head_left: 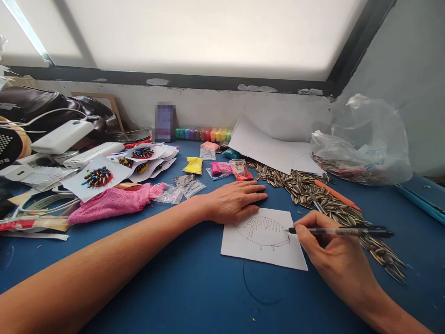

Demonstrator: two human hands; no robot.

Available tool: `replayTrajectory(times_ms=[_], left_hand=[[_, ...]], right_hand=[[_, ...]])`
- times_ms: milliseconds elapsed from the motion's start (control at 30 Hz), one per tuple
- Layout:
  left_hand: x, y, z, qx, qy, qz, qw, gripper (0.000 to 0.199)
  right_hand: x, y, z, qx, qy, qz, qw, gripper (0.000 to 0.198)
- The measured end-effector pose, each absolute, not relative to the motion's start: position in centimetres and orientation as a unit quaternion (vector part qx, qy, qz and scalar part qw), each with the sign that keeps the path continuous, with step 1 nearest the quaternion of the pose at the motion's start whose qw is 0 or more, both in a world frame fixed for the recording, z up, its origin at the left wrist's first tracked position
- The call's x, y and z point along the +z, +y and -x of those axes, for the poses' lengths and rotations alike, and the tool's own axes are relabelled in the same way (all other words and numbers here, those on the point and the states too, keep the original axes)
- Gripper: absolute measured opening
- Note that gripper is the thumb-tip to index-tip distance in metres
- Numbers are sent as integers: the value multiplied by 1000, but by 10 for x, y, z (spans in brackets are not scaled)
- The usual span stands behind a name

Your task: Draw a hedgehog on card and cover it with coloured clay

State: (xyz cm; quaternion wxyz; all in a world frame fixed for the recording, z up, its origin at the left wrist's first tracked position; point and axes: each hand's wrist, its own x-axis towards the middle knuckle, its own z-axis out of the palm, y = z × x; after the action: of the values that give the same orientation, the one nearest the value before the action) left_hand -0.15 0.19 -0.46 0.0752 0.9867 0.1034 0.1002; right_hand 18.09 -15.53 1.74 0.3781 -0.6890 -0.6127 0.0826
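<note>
A white sheet of paper (264, 257) lies on the blue table, bearing a line drawing of a round-bodied animal with two small feet and short marks over its back. My left hand (234, 200) rests flat, fingers stretched out, across the sheet's upper left corner. Pinched in my right hand (337, 255) is a black pen (347, 231); its tip is at the drawing's right edge. Sunflower seeds (320, 202) are spread beyond and beside my right hand, with an orange pen-like stick (337, 195) lying on them.
Small bags of coloured clay (193, 165) lie past my left hand. Blank paper sheets (267, 146) and a clear plastic bag (365, 153) are at the back right. On the left are seed-decorated papers (99, 178), a pink cloth (111, 204) and white power banks (62, 137).
</note>
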Motion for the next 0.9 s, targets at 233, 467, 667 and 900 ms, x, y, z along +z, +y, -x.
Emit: replayTrajectory(times_ms=[233,467,667,900], left_hand=[[-4,2,1,99,106,-987,73,49],[-3,1,2,100,104,-987,75,49],[-2,0,2,97,112,-985,85,49],[-1,0,2,96,111,-985,87,48]], right_hand=[[16,-156,-182,97,-613,693,366,26],[18,-156,-181,107,-614,691,365,27],[18,-158,-180,104,-612,696,360,27],[23,-155,-177,120,-606,691,376,27]])
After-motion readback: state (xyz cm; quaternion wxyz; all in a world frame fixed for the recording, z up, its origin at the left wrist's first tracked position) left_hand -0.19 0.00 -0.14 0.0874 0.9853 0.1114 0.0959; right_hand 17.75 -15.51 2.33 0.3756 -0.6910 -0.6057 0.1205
